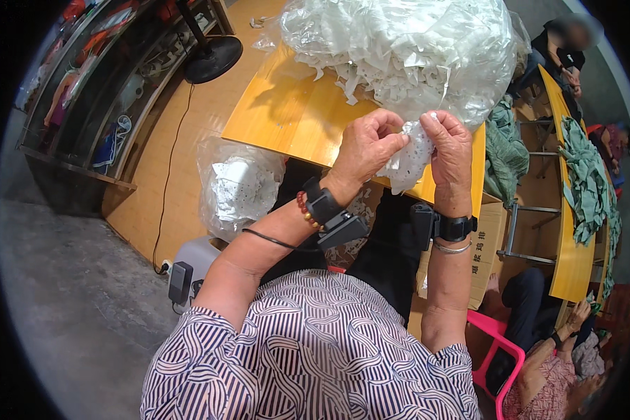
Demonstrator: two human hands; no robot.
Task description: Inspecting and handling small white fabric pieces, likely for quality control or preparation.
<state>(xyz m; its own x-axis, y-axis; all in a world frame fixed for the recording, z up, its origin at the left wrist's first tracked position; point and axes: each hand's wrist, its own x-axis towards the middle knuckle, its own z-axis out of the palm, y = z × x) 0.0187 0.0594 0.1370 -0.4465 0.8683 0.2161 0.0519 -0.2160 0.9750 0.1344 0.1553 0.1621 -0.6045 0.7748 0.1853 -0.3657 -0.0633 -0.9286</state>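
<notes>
Between my two hands is a thin white cloth piece (411, 155) with small dark specks, held up over the table's near edge. My left hand (367, 145) pinches its upper left part between thumb and fingers. The upper right corner is gripped by my right hand (451, 148), thumb against the fingers. The lower end of the cloth hangs free. Just beyond my hands, a large clear plastic bag (406, 42) bulges with many similar white scraps, some spilling out at its front. It rests on the yellow wooden table (287, 115).
Left of my knees stands another clear bag (239, 185) of speckled white pieces. A black round stand base (214, 59) and a cord lie left of the table. Right are a cardboard box (484, 255), a pink chair (500, 350), and another table (574, 269) with green cloth and people around it.
</notes>
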